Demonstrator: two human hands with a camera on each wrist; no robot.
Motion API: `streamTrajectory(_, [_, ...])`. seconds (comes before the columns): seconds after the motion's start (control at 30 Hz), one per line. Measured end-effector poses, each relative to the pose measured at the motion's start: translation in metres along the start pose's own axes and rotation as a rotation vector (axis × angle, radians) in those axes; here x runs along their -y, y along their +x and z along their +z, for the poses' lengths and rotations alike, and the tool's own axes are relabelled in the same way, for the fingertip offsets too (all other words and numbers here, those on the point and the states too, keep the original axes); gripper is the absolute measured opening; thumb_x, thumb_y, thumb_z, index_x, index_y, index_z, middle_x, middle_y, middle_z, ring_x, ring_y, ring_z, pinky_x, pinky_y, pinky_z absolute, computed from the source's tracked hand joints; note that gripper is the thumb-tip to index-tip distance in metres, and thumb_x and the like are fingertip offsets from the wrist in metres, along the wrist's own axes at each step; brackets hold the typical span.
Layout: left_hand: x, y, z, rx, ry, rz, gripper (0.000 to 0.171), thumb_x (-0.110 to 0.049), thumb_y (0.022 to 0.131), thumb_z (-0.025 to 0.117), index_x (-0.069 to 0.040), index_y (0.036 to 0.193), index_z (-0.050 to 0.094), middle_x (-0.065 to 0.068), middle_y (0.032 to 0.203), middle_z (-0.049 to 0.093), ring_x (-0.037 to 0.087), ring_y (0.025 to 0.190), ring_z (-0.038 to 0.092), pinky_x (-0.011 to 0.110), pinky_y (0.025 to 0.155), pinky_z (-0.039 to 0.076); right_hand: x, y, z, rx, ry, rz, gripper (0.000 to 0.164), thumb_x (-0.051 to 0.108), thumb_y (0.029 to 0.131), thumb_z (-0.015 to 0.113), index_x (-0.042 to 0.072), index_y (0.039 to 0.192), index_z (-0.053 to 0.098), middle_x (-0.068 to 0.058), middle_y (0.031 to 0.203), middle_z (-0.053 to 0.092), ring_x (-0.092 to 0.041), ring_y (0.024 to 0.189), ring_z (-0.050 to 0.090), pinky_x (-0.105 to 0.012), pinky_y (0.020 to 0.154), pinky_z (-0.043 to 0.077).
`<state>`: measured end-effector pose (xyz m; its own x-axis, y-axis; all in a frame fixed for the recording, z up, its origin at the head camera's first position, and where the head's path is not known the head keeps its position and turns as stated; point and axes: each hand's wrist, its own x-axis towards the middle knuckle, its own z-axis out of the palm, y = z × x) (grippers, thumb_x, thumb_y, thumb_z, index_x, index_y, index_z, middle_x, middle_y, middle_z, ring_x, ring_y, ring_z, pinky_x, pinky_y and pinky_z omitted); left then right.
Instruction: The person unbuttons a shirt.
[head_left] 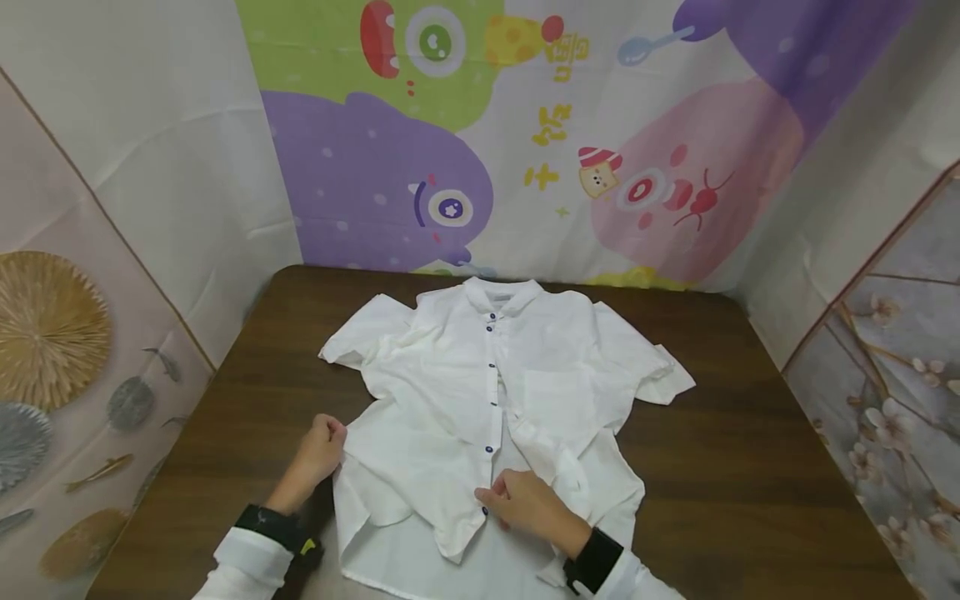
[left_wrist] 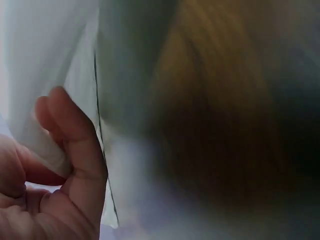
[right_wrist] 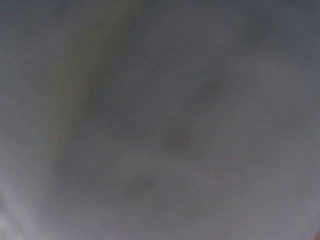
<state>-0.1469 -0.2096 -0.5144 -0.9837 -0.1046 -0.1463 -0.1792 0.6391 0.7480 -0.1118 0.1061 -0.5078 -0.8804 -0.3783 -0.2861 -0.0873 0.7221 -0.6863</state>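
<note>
A white short-sleeved shirt [head_left: 442, 375] lies front up, collar away from me, with dark blue buttons down its front band. My left hand [head_left: 321, 448] pinches its left side edge above the hem. In the left wrist view, white cloth [left_wrist: 75, 65] runs between the thumb and curled fingers [left_wrist: 75, 120] of that hand. My right hand [head_left: 525, 504] pinches the front band just by the lowest button [head_left: 485, 511]. Below that button the front panels part, and the inside of the back panel [head_left: 420, 554] shows. The right wrist view is a grey blur.
Under the shirt is a dark brown wooden table [head_left: 720, 467]. A cartoon-printed cloth [head_left: 540, 233] hangs behind its far edge. Patterned panels stand at the left [head_left: 90, 208] and right [head_left: 892, 375]. Each wrist wears a black band [head_left: 592, 560].
</note>
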Motion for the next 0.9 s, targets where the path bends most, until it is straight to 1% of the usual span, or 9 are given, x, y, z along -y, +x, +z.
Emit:
streamTrajectory(0.13, [0.005,-0.004,-0.003,0.037,0.076,0.046,0.01,-0.003,0.091,0.044,0.003,0.096,0.039,0.016,0.076,0.05,0.025,0.065,0.051,0.032,0.055,0.04,0.001,0.004,0.004,0.016,0.012,0.035,0.034,0.043,0.09,0.054,0.013,0.077,0.054,0.005,0.049,0.055,-0.009,0.049,0.046,-0.022,0.048,0.033])
streamTrajectory(0.27, [0.007,-0.01,-0.005,0.073,0.167,0.084,0.007,-0.001,0.089,0.048,-0.002,0.093,0.043,0.009,0.069,0.049,0.02,0.056,0.048,0.029,0.049,0.038,0.002,0.011,0.007,-0.028,0.009,-0.006,0.024,0.029,0.089,0.059,0.012,0.073,0.053,0.006,0.052,0.051,-0.007,0.048,0.043,-0.02,0.047,0.032])
streamTrajectory(0.37, [0.005,-0.013,-0.005,0.086,0.243,0.121,0.005,-0.001,0.086,0.05,-0.004,0.088,0.048,0.007,0.069,0.049,0.019,0.058,0.047,0.029,0.051,0.037,0.004,0.013,0.008,-0.044,0.075,-0.029,0.017,0.019,0.087,0.059,0.01,0.074,0.052,0.006,0.057,0.049,-0.007,0.049,0.043,-0.02,0.046,0.034])
streamTrajectory(0.43, [0.002,-0.014,-0.005,0.093,0.293,0.137,0.005,-0.001,0.084,0.052,-0.004,0.086,0.05,0.008,0.073,0.048,0.02,0.062,0.047,0.029,0.053,0.036,0.006,0.013,0.008,-0.032,0.188,-0.029,0.015,0.015,0.088,0.057,0.007,0.078,0.05,0.003,0.061,0.051,-0.007,0.052,0.048,-0.02,0.047,0.038])
streamTrajectory(0.53, [-0.003,-0.014,-0.004,0.104,0.341,0.141,0.008,0.0,0.082,0.054,-0.003,0.088,0.05,0.012,0.081,0.044,0.022,0.065,0.046,0.03,0.055,0.036,0.011,0.011,0.007,0.035,0.455,0.014,0.015,0.014,0.09,0.05,-0.001,0.092,0.05,-0.004,0.074,0.061,-0.009,0.063,0.059,-0.023,0.055,0.048])
streamTrajectory(0.6, [-0.005,-0.014,-0.004,0.117,0.34,0.118,0.012,-0.001,0.082,0.054,-0.002,0.093,0.05,0.014,0.087,0.042,0.024,0.066,0.046,0.031,0.055,0.037,0.015,0.008,0.007,0.097,0.65,0.046,0.027,0.013,0.092,0.046,-0.006,0.11,0.048,-0.008,0.089,0.064,-0.012,0.076,0.063,-0.026,0.065,0.052])
streamTrajectory(0.7, [-0.008,-0.011,-0.002,0.118,0.336,0.1,0.016,-0.005,0.085,0.055,-0.004,0.1,0.049,0.016,0.093,0.043,0.025,0.067,0.047,0.034,0.056,0.039,0.021,0.002,0.007,0.198,0.914,0.078,0.045,0.012,0.093,0.043,-0.006,0.133,0.036,-0.011,0.104,0.063,-0.016,0.089,0.063,-0.03,0.077,0.052])
streamTrajectory(0.83, [-0.008,-0.008,-0.001,0.106,0.359,0.122,0.019,-0.011,0.086,0.06,-0.007,0.101,0.05,0.015,0.09,0.049,0.025,0.068,0.05,0.036,0.058,0.041,0.026,-0.005,0.012,0.32,1.138,0.12,0.042,0.01,0.093,0.043,-0.008,0.13,0.037,-0.009,0.102,0.064,-0.017,0.09,0.063,-0.035,0.082,0.05])
streamTrajectory(0.9, [-0.008,-0.008,-0.002,0.1,0.382,0.145,0.019,-0.009,0.085,0.061,-0.008,0.101,0.05,0.013,0.086,0.052,0.025,0.068,0.051,0.036,0.056,0.041,0.026,-0.007,0.016,0.363,1.136,0.145,0.037,0.014,0.095,0.044,-0.008,0.125,0.043,-0.008,0.098,0.065,-0.016,0.087,0.064,-0.036,0.081,0.051])
